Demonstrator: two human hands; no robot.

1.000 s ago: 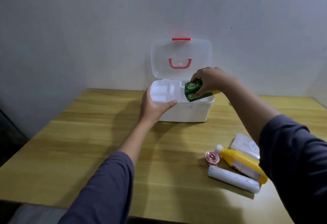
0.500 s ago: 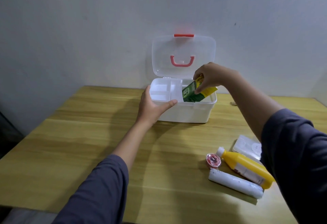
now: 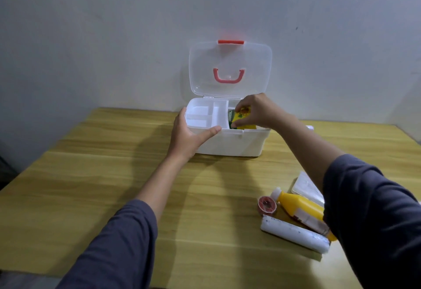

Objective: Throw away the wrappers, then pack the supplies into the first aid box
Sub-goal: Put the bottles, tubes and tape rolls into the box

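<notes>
The white first aid box (image 3: 230,144) stands open at the back of the wooden table, its clear lid (image 3: 230,67) upright against the wall. My left hand (image 3: 188,137) grips the box's front left corner, thumb on the rim. My right hand (image 3: 255,112) holds a green and yellow box (image 3: 238,117) down inside the right compartment, beside the white divider tray (image 3: 205,115). On the table at the right lie a yellow bottle (image 3: 300,206), a white roll (image 3: 295,234), a red tape roll (image 3: 267,205) and a clear flat case (image 3: 306,187), partly hidden by my right sleeve.
A wooden table (image 3: 91,186) reaches to the grey wall behind the box. Its left and near edges drop off to a dark floor. The loose supplies lie close to the table's right front.
My right hand has lowered the green and yellow box from above the rim into the right compartment. My left hand has stayed on the box's corner.
</notes>
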